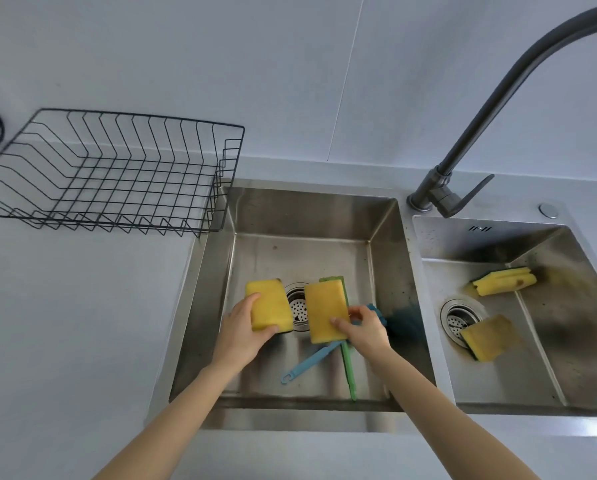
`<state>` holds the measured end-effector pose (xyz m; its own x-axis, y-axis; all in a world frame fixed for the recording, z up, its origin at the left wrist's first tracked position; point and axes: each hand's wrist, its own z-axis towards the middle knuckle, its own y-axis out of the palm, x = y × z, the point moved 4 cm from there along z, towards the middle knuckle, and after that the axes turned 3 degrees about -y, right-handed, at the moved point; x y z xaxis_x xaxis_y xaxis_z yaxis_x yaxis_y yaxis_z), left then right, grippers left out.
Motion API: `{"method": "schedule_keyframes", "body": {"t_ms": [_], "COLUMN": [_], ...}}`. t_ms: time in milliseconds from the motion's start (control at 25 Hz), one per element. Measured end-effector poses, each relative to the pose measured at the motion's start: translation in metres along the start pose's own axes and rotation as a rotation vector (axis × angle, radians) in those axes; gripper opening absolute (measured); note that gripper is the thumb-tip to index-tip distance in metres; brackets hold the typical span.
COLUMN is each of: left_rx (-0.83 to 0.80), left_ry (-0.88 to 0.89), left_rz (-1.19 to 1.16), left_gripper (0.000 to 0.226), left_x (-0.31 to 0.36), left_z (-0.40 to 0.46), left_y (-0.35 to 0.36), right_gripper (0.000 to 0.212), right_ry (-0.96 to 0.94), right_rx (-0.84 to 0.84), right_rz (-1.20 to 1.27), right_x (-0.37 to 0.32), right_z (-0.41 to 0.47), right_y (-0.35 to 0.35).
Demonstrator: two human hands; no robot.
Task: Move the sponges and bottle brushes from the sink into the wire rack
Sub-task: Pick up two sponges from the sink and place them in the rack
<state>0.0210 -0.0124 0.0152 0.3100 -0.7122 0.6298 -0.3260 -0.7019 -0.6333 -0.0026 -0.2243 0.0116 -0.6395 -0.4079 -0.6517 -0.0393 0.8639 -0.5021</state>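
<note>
Right now your left hand point(242, 332) grips a yellow sponge point(268, 304) over the left basin point(311, 216), thumb along its left edge and fingers curled under its lower end. Your right hand point(366, 329) pinches a second sponge point(326, 311) at its right edge, thumb on top. Below them a blue brush point(307, 363) and a green brush point(348, 370) lie crossed on the basin floor. Two more sponges point(504, 281) sit in the right basin point(491, 237). The wire rack point(110, 168) stands on the counter, left of the sink.

Wire rack point(110, 174) stands on the table point(65, 306), left of the sink point(304, 216); two sponges point(504, 281) lie in the basin point(546, 375) right of it.
</note>
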Motion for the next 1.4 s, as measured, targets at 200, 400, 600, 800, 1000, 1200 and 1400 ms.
{"method": "schedule_keyframes", "body": {"t_ms": [200,400,600,800,1000,1200,1400], "left_rx": [0.079,0.139,0.217,0.283,0.382,0.449,0.481], "left_ry": [0.151,0.283,0.377,0.412,0.412,0.404,0.39], "left_rz": [-0.071,-0.106,-0.139,-0.141,-0.133,-0.13,-0.163], "left_gripper": [0.07,0.067,0.067,0.067,0.068,0.067,0.067], "left_x": [0.022,0.032,0.035,0.033,0.022,0.007,-0.002], "left_z": [-0.018,-0.036,-0.041,-0.043,-0.033,-0.018,0.003], "left_y": [-0.018,-0.04,-0.064,-0.096,-0.142,-0.185,-0.214], "right_gripper": [0.049,0.045,0.044,0.043,0.038,0.035,0.041], "right_ry": [-0.057,-0.129,-0.186,-0.228,-0.295,-0.342,-0.379], "right_rx": [0.052,0.06,0.071,0.079,0.075,0.052,0.029], "right_rz": [0.039,0.095,0.178,0.242,0.29,0.32,0.295], "right_x": [-0.018,-0.04,-0.058,-0.085,-0.125,-0.172,-0.224], "right_z": [-0.017,-0.033,-0.045,-0.048,-0.047,-0.04,-0.027], "right_y": [-0.018,-0.025,-0.025,-0.014,0.003,0.02,0.034]}}
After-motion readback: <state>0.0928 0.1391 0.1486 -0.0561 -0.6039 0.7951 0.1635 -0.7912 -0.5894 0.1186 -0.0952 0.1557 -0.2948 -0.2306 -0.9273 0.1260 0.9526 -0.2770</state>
